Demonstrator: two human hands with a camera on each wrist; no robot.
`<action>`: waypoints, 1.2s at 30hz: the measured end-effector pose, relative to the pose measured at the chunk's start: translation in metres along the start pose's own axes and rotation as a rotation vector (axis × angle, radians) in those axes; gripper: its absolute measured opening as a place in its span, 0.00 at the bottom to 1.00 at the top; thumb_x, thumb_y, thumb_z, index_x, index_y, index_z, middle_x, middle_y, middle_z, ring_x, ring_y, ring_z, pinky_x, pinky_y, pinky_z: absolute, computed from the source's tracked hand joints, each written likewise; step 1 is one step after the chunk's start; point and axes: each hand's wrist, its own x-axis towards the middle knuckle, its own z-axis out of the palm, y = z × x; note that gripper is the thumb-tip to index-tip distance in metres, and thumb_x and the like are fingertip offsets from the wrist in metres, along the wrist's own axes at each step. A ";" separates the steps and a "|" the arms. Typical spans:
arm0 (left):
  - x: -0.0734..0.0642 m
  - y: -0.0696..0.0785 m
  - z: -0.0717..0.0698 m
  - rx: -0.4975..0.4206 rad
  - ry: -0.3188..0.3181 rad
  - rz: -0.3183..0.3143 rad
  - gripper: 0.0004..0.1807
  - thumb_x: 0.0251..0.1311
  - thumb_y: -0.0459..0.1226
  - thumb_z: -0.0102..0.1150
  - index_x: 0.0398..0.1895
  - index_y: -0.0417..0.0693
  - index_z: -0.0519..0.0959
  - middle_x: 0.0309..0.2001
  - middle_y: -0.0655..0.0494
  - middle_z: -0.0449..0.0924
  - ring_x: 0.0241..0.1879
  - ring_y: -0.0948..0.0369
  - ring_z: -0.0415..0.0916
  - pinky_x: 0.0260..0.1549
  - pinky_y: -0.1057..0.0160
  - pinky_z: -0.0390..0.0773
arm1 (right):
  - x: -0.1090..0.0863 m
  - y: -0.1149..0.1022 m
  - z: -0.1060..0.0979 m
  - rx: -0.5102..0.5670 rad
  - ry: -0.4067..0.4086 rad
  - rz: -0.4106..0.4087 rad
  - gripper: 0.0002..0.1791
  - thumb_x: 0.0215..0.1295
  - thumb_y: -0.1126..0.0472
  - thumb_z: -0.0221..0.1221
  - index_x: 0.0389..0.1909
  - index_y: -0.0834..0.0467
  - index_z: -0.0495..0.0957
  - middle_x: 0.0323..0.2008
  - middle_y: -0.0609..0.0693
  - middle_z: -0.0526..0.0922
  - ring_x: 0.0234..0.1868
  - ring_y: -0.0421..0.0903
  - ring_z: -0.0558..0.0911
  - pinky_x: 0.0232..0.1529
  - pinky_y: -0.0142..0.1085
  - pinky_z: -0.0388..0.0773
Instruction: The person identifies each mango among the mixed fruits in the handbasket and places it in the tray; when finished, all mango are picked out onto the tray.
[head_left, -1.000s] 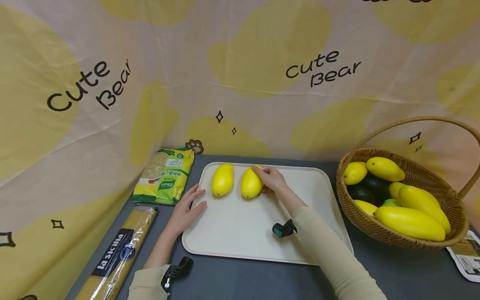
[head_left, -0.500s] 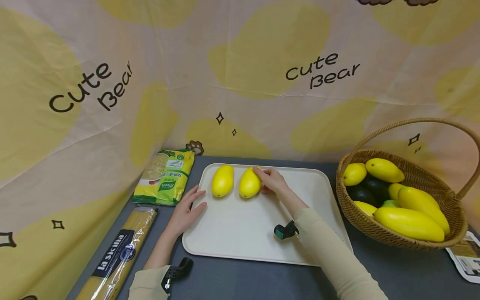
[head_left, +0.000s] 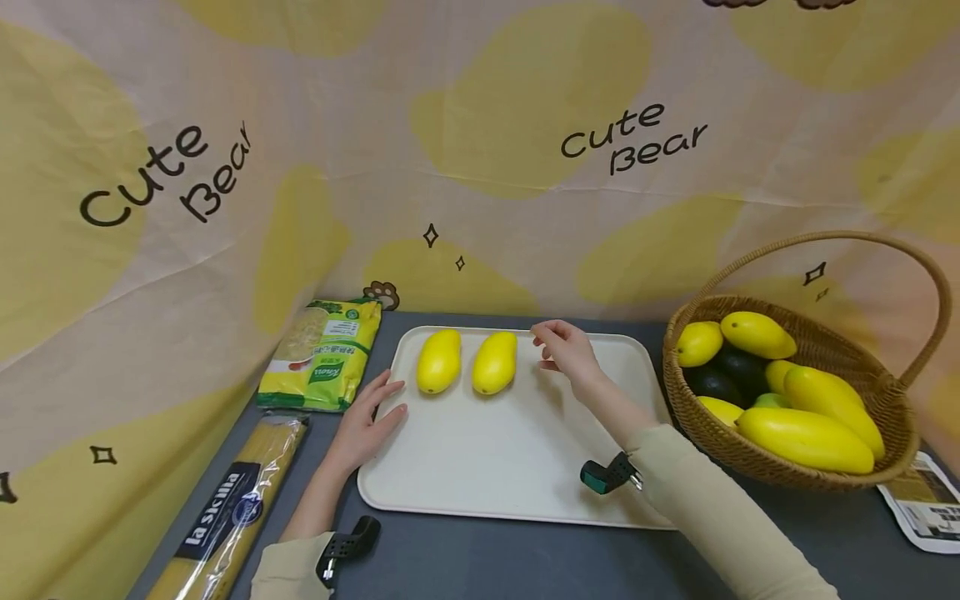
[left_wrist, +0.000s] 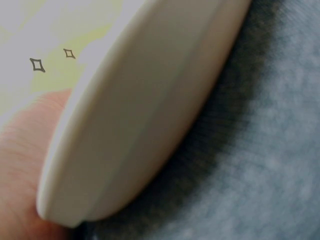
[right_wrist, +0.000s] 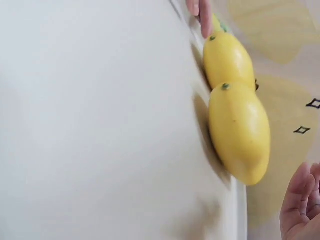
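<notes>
Two yellow mangoes lie side by side at the back left of a white tray [head_left: 480, 458]: the left mango [head_left: 438, 361] and the right mango [head_left: 495, 362]. My left hand [head_left: 365, 425] rests on the tray's left rim with its fingers spread. The left wrist view has the blurred tray edge [left_wrist: 130, 100] close up, with part of that hand behind it. My right hand [head_left: 572, 354] is above the tray, to the right of the right mango and apart from it. Its fingers are loosely bent and hold nothing. In the right wrist view the nearer mango [right_wrist: 240, 132] partly covers the other.
A wicker basket [head_left: 787, 467] of yellow fruits and dark green ones stands to the right of the tray. At the left lie a yellow-green Knorr bag [head_left: 322, 354] and a pack of spaghetti [head_left: 232, 508]. A printed cloth [head_left: 487, 167] hangs behind the table.
My right hand has let go of the right mango and moved right, away from it. That mango has shifted slightly left toward the other. The left hand stays on the tray rim.
</notes>
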 end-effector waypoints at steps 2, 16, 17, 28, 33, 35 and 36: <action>0.000 0.000 0.000 -0.002 0.000 -0.011 0.25 0.68 0.40 0.57 0.67 0.43 0.71 0.75 0.44 0.51 0.73 0.44 0.48 0.67 0.39 0.54 | -0.010 -0.011 -0.010 0.006 -0.036 -0.014 0.16 0.71 0.53 0.56 0.48 0.63 0.76 0.35 0.51 0.77 0.28 0.43 0.71 0.35 0.29 0.81; -0.002 -0.007 -0.004 0.028 0.002 -0.020 0.26 0.68 0.43 0.57 0.67 0.44 0.70 0.75 0.44 0.50 0.73 0.43 0.47 0.67 0.38 0.53 | -0.097 -0.077 -0.138 -0.522 -0.237 -0.281 0.16 0.71 0.51 0.56 0.47 0.59 0.77 0.39 0.54 0.80 0.34 0.51 0.78 0.36 0.36 0.82; -0.002 -0.007 -0.004 0.027 0.002 -0.017 0.26 0.68 0.43 0.57 0.67 0.44 0.70 0.75 0.44 0.50 0.73 0.43 0.47 0.67 0.38 0.53 | -0.101 -0.079 -0.151 -0.621 -0.215 -0.318 0.14 0.71 0.51 0.57 0.46 0.57 0.79 0.39 0.53 0.81 0.34 0.50 0.79 0.36 0.36 0.81; -0.002 -0.005 -0.005 0.041 0.003 -0.006 0.27 0.68 0.44 0.56 0.67 0.41 0.70 0.75 0.42 0.50 0.73 0.41 0.47 0.66 0.36 0.53 | -0.100 -0.061 -0.270 -1.278 -0.066 -0.354 0.22 0.61 0.53 0.66 0.45 0.68 0.80 0.38 0.59 0.85 0.40 0.59 0.82 0.42 0.54 0.77; 0.000 -0.005 -0.002 0.036 -0.009 -0.015 0.27 0.68 0.44 0.56 0.67 0.42 0.70 0.76 0.44 0.50 0.73 0.42 0.47 0.66 0.37 0.54 | -0.100 -0.046 -0.287 -1.335 -0.078 -0.243 0.32 0.60 0.45 0.66 0.48 0.72 0.77 0.44 0.69 0.81 0.45 0.68 0.78 0.43 0.59 0.74; 0.001 -0.004 0.001 0.031 -0.014 -0.016 0.26 0.68 0.43 0.56 0.67 0.43 0.70 0.76 0.44 0.50 0.73 0.43 0.47 0.66 0.37 0.54 | -0.102 -0.042 -0.291 -1.342 -0.080 -0.206 0.34 0.60 0.42 0.64 0.48 0.71 0.76 0.45 0.69 0.80 0.44 0.68 0.78 0.41 0.58 0.75; 0.001 -0.003 0.002 0.031 -0.016 -0.014 0.27 0.68 0.44 0.56 0.67 0.43 0.70 0.76 0.44 0.50 0.73 0.43 0.47 0.66 0.37 0.54 | -0.102 -0.040 -0.293 -1.344 -0.081 -0.194 0.35 0.59 0.41 0.64 0.48 0.71 0.76 0.45 0.69 0.80 0.44 0.68 0.78 0.40 0.57 0.75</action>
